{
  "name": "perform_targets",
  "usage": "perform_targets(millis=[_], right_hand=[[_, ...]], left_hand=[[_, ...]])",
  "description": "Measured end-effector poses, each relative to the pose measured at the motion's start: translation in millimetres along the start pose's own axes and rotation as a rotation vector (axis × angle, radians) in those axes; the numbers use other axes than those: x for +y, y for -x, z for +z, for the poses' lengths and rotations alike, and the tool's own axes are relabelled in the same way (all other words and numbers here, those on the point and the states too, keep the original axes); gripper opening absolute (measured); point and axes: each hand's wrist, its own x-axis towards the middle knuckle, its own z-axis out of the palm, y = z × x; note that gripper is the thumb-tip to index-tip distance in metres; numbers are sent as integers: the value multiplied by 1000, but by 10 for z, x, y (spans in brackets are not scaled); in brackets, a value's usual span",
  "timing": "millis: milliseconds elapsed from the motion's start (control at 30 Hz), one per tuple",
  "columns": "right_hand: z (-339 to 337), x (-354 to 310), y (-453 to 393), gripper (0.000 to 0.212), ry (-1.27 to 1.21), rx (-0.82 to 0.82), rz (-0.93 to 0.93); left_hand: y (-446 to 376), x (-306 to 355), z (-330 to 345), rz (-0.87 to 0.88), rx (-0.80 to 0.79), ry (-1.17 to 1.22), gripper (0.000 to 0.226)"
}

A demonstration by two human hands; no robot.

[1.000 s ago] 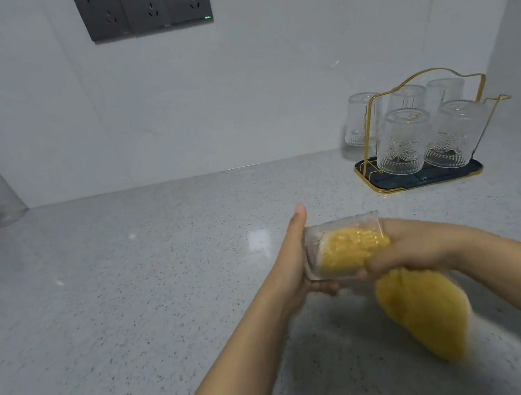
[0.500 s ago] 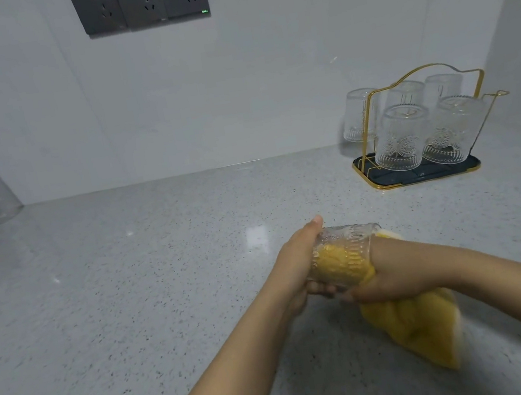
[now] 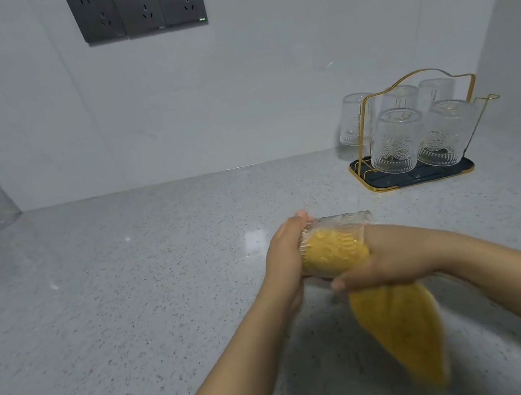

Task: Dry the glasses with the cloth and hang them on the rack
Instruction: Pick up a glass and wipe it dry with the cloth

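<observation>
Now drying | left hand (image 3: pixel 286 254) grips glass (image 3: pixel 334 245) | right hand (image 3: pixel 394 262) holds cloth (image 3: pixel 403 328) inside | next: free peg, rack (image 3: pixel 411 127) far right

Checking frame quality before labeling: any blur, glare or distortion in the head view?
Head view: the hanging end of the yellow cloth is motion-blurred; the glass and both hands are only slightly soft. A small bright glare patch sits on the speckled countertop left of the glass. Wide-angle distortion tilts the wall outlets and bends the edges. The rack is sharp.
</observation>
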Motion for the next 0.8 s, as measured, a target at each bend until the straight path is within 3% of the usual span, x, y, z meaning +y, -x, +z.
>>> perform_targets(millis=[67, 167, 267, 333, 400, 467, 533, 633, 667, 733, 800], right_hand=[[51, 23, -38, 47, 367, -22, -26], [2, 72, -55, 42, 163, -41, -6], [-178, 102, -51, 40, -339, -8, 42], [-259, 126, -54, 31, -741, 18, 107], [-255, 110, -66, 27, -862, 30, 134], [-198, 76, -110, 36, -746, 33, 111], [-119, 22, -103, 40, -396, 51, 33], [-1, 11, -70, 26, 498, 9, -100], [25, 9, -53, 24, 649, -20, -117], [39, 19, -26, 27, 674, -56, -101], [-31, 61, -14, 32, 563, -42, -53]], left_hand=[[7, 33, -25, -242, -41, 33, 41], [4, 14, -32, -280, -80, 10, 47], [-4, -23, -3, -94, -122, -24, 63], [1, -109, 16, 151, -124, -100, 53], [-9, -162, 40, 310, -92, -109, 40], [-51, -169, 47, 359, -27, -83, 32], [-80, -138, 41, 305, 21, -69, 29], [-62, -86, 4, -46, -55, -29, 42], [-44, -67, -10, -156, -102, -28, 45], [-29, -60, -31, -260, -157, -47, 51], [-29, -66, -14, -245, -190, -62, 59]])
